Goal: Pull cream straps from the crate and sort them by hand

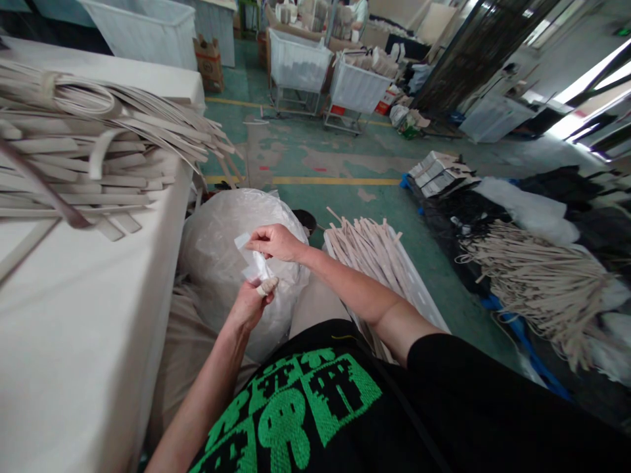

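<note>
A large translucent plastic bag (217, 243), full and rounded, rests between my knees. Both my hands grip its gathered neck (254, 266). My right hand (276, 242) pinches the top of the twisted plastic from above, fingers closed. My left hand (250, 303), with a taped thumb tip, clasps the same plastic from below. I am seated, in a black shirt with green print.
A white table (73, 328) on my left carries a heap of pale flat strips (93, 151). A white crate of strips (379, 263) stands to my right. More strip bundles (537, 289) lie on dark sheeting. White bins (298, 62) stand across the green floor.
</note>
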Demonstrator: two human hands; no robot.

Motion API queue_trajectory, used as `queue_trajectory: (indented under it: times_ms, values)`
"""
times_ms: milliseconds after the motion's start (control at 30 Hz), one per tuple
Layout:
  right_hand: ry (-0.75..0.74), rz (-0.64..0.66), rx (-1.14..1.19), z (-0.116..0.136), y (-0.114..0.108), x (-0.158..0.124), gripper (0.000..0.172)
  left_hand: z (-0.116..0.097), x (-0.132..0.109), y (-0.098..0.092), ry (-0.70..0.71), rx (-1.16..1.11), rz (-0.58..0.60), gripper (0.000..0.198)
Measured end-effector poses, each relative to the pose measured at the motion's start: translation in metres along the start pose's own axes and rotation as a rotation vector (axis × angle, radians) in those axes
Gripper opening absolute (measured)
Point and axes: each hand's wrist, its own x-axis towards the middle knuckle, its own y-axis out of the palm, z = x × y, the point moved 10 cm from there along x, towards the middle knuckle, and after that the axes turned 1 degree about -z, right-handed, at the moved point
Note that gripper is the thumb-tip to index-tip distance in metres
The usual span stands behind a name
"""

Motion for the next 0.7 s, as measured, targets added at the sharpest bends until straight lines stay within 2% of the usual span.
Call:
queue_trajectory:
  times_ms: [100, 233, 367, 500, 700]
  values:
    - [0.003, -0.032, -0.033, -0.001, -0.008, 0.003, 0.038, -0.007, -0.001, -0.004, 0.077, 0.044, -0.03, 0.06]
    - [0.012, -0.082, -0.022, -0.004, -0.02, 0.005, 0.037, -0.013, -0.002, 0.001, 0.151, 0.047, 0.023, 0.061]
    - [0.009, -0.092, 0.003, -0.007, -0.023, 0.008, 0.035, -0.009, -0.002, 0.002, 0.121, 0.04, 0.033, 0.053]
    - [0.022, -0.12, 0.021, -0.011, -0.024, 0.01, 0.033, -0.003, -0.003, 0.012, 0.057, 0.008, 0.138, 0.047]
    - [0.016, -0.103, -0.007, -0.011, -0.021, 0.012, 0.032, 0.004, -0.005, 0.014, -0.037, 0.029, 0.203, 0.053]
